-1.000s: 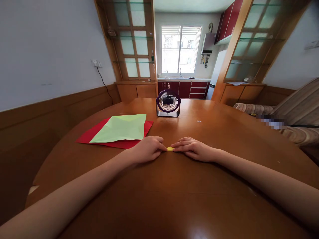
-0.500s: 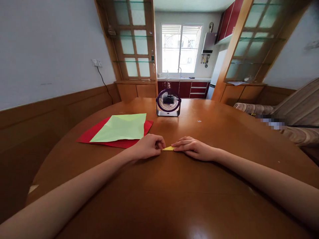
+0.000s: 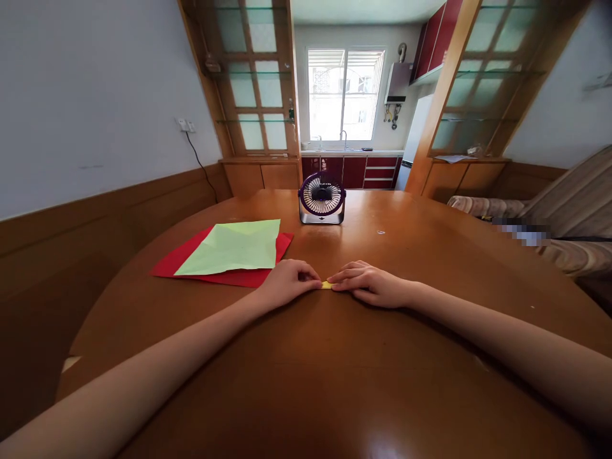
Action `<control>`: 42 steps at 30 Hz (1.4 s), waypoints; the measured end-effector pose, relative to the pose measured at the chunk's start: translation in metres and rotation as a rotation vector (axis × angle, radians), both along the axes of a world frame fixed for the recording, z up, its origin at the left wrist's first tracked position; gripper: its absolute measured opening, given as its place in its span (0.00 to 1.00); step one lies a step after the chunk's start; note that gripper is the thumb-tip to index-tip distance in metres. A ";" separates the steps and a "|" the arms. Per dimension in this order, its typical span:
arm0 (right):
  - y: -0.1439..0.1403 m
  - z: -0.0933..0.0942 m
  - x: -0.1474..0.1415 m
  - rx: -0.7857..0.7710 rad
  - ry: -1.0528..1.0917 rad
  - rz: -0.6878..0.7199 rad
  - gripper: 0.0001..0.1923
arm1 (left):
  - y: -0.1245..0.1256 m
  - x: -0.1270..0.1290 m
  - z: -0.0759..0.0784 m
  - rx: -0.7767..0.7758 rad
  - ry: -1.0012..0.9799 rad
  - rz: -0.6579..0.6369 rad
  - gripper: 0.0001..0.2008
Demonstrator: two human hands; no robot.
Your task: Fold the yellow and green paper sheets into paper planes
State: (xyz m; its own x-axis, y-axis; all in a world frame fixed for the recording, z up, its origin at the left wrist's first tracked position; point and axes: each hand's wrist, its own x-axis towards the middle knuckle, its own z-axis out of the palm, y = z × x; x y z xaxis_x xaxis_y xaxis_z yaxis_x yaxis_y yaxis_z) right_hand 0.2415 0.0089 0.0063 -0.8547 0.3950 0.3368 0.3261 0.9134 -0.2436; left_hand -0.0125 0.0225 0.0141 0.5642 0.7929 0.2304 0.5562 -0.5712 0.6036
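A small folded piece of yellow paper (image 3: 326,285) lies on the table between my hands, and only its middle part shows. My left hand (image 3: 291,280) is closed at its left end, with thumb and fingertips pinched on the paper. From the other side, my right hand (image 3: 366,284) holds the paper against the table, its fingers close together over the right end. Both hands cover much of the paper, so its full shape is hidden.
Light green paper (image 3: 234,247) rests on red paper (image 3: 167,266), left of my hands. A small dark purple fan (image 3: 322,197) stands farther back on the brown round-edged table (image 3: 306,382). A small scrap (image 3: 381,233) lies right of the fan.
My left hand has slid a little to the right along the yellow paper, toward my right hand, so less yellow shows. My right hand has stayed nearly in place.
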 end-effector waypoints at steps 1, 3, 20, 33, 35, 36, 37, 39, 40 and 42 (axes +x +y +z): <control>0.000 0.000 0.000 0.000 0.001 0.001 0.24 | 0.000 0.001 -0.002 -0.015 -0.013 0.011 0.09; 0.000 0.000 -0.001 -0.010 0.018 -0.001 0.24 | 0.001 0.003 -0.003 -0.062 -0.027 0.010 0.10; -0.005 -0.004 -0.009 0.140 0.094 -0.215 0.17 | -0.010 0.010 -0.005 -0.021 -0.007 0.084 0.03; -0.010 -0.006 -0.008 0.137 0.355 -0.251 0.10 | -0.012 0.002 0.002 0.644 0.300 -0.136 0.13; -0.010 -0.006 -0.008 0.140 0.342 -0.234 0.11 | -0.012 0.003 0.001 0.715 0.321 -0.161 0.14; -0.010 -0.006 -0.009 0.143 0.335 -0.226 0.11 | -0.013 0.004 0.000 0.740 0.320 -0.167 0.15; -0.010 -0.006 -0.008 0.148 0.334 -0.218 0.11 | -0.013 0.004 -0.001 0.754 0.306 -0.165 0.15; -0.011 -0.005 -0.008 0.169 0.362 -0.211 0.11 | -0.012 0.004 -0.002 0.749 0.236 -0.132 0.15; -0.011 -0.005 -0.007 0.176 0.387 -0.214 0.11 | -0.012 0.004 -0.003 0.733 0.186 -0.113 0.14; -0.010 -0.005 -0.006 0.167 0.450 -0.223 0.10 | -0.011 0.003 -0.004 0.696 0.081 -0.090 0.12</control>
State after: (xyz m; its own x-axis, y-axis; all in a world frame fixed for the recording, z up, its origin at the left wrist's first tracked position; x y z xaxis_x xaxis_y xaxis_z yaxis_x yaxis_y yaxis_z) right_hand 0.2352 -0.0016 0.0014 -0.5123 0.4603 0.7251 0.4135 0.8721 -0.2616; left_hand -0.0096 0.0119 0.0104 0.6571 0.4261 0.6218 0.5166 -0.8553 0.0403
